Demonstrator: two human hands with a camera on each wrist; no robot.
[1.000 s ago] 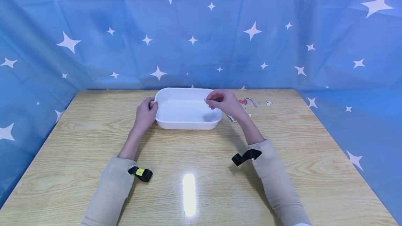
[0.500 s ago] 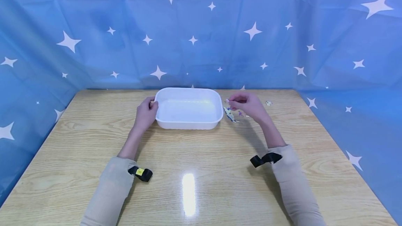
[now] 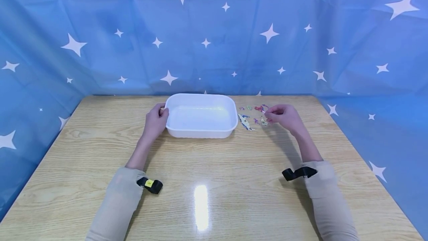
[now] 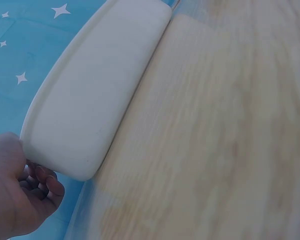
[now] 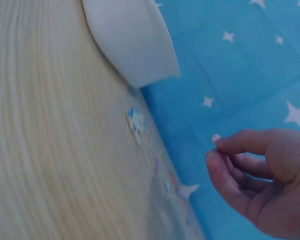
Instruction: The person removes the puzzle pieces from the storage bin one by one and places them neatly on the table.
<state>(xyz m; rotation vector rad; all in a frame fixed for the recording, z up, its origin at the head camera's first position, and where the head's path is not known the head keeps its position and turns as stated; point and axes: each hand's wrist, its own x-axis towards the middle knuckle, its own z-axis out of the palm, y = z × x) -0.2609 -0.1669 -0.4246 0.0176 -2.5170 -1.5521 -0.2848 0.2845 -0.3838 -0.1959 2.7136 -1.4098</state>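
My left hand (image 3: pixel 156 122) grips the left end of a white plastic tray (image 3: pixel 200 134), thumb at its rim. In the left wrist view, that hand (image 4: pixel 20 190) holds the tray's near corner with curled fingers. Over the table to the right of the tray, my right hand (image 3: pixel 284 116) pinches a tiny whitish-pink piece (image 5: pixel 216 137) between thumb and index finger. Beneath and left of this hand lie small flat colourful cut-outs: a long blue-and-cream one (image 3: pixel 245 122), a red one (image 3: pixel 258 108), a purple one (image 3: pixel 256 121) and a cream one (image 3: pixel 263 121).
Two more small cut-outs, one pinkish (image 3: pixel 242 108) and one green (image 3: pixel 249 108), lie just right of the tray. A blue cloth with white stars (image 3: pixel 214 55) hangs behind the wooden table (image 3: pixel 174 174). Black camera mounts (image 3: pixel 149 185) sit on both sleeves.
My right hand has moved right, from above the tray to beyond most of the cut-outs, a tiny pale piece between its fingers. The left hand and tray have stayed put.
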